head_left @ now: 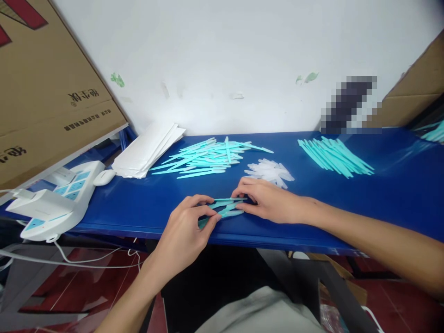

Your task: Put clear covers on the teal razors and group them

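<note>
Several slim turquoise sticks that look like eyebrow razors [227, 209] lie between my two hands, close to the table's front edge. My left hand [189, 222] is closed, its thumb and fingers pinching their left ends. At the other end, my right hand [265, 199] pinches their tips between thumb and fingers. Just beyond the right hand sits a small pile of translucent white caps [268, 171]. A loose, criss-crossed heap of turquoise razors [208, 157] lies behind my hands. Farther right, another group of razors [335, 156] lies mostly side by side.
On the blue table [138, 203], white paper sleeves [149, 150] are stacked at the left back. A white power strip [65, 199] with plugged-in adapters and cables stands near a big cardboard box [52, 92]. The white wall [225, 60] rises behind.
</note>
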`<state>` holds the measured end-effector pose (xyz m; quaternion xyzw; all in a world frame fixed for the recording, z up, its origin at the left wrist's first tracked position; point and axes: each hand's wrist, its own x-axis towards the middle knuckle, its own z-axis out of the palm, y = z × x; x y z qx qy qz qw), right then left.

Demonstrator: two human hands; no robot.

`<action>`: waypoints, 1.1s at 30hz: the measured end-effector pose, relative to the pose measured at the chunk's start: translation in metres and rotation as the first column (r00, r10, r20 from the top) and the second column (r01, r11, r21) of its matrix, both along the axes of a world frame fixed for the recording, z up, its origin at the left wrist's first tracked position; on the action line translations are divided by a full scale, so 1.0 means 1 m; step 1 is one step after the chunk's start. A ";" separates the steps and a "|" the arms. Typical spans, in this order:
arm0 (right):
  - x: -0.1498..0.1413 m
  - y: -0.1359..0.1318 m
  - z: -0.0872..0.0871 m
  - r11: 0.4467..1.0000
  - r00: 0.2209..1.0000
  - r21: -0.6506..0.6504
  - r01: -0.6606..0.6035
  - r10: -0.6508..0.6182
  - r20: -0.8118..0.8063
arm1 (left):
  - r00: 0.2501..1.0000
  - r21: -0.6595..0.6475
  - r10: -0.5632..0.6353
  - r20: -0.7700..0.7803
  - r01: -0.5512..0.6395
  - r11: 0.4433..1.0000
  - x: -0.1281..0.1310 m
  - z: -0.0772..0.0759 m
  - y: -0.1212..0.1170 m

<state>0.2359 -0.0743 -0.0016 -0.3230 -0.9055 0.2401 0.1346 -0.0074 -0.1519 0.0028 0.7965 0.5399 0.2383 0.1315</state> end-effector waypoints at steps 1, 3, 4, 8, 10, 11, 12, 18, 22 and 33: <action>0.000 0.000 -0.001 1.000 1.000 0.000 0.002 -0.002 -0.005 | 1.000 -0.011 0.000 -0.016 -0.001 1.000 0.001 0.001 0.000; 0.000 0.001 -0.002 1.000 1.000 0.008 0.010 -0.010 -0.017 | 0.998 -0.032 0.002 -0.055 -0.004 0.999 0.000 0.002 0.001; -0.001 0.001 -0.003 1.000 1.000 0.015 0.015 -0.014 -0.022 | 0.997 -0.037 0.005 -0.073 -0.008 0.999 0.000 0.002 0.002; -0.002 0.001 -0.005 0.998 0.998 0.035 0.048 -0.047 -0.044 | 0.996 -0.018 0.020 -0.084 -0.021 1.000 -0.004 0.000 0.007; -0.003 0.000 -0.005 0.997 0.997 0.039 0.067 -0.065 -0.049 | 0.998 -0.027 0.009 -0.056 -0.010 1.000 -0.006 -0.001 0.010; -0.004 0.000 -0.006 0.997 0.996 0.040 0.072 -0.070 -0.051 | 0.999 -0.034 0.004 -0.039 -0.005 0.999 -0.006 -0.001 0.011; -0.004 0.000 -0.006 0.996 0.996 0.041 0.075 -0.073 -0.053 | 1.000 -0.039 0.004 -0.024 -0.005 0.999 -0.006 -0.001 0.013; -0.003 0.001 -0.007 0.997 0.993 0.015 0.071 -0.069 -0.091 | 1.000 -0.005 -0.006 0.030 0.006 1.000 -0.003 -0.004 0.015; -0.002 0.001 -0.004 0.998 0.994 -0.023 0.052 -0.054 -0.100 | 0.998 0.036 0.004 0.065 -0.006 0.999 -0.002 -0.010 0.016; -0.003 0.000 0.001 0.999 0.993 -0.013 0.039 -0.040 -0.112 | 0.993 0.022 -0.099 0.058 0.098 0.995 -0.003 -0.006 0.016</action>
